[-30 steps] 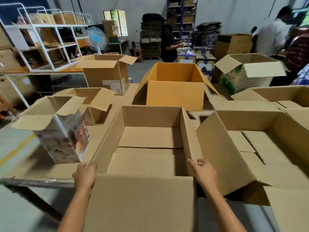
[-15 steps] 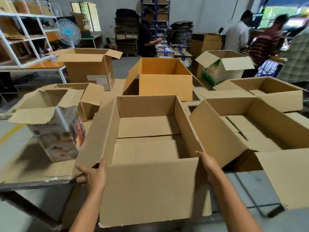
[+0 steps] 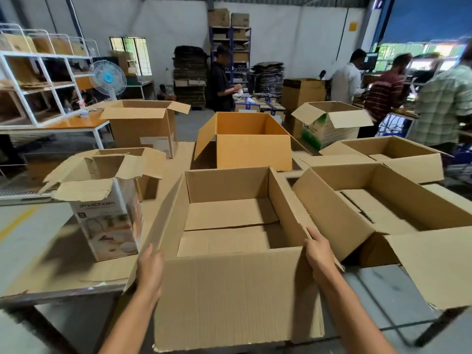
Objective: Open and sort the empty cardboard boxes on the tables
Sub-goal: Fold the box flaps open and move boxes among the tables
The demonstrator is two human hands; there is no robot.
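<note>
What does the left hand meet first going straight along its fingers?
Likely the splayed left flap of the near box, just ahead of the left hand; the printed box seems left of that line.

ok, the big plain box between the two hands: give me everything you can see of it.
The big plain box is brown corrugated cardboard, unprinted, upright, top open, side flaps splayed outward. It's empty inside; the bottom flaps are closed, with a seam across the floor. Its near panel hangs past the table edge. The left hand presses flat on its near-left corner; the right hand grips the near-right edge. Its right flap lies against the neighbouring open box.
</note>
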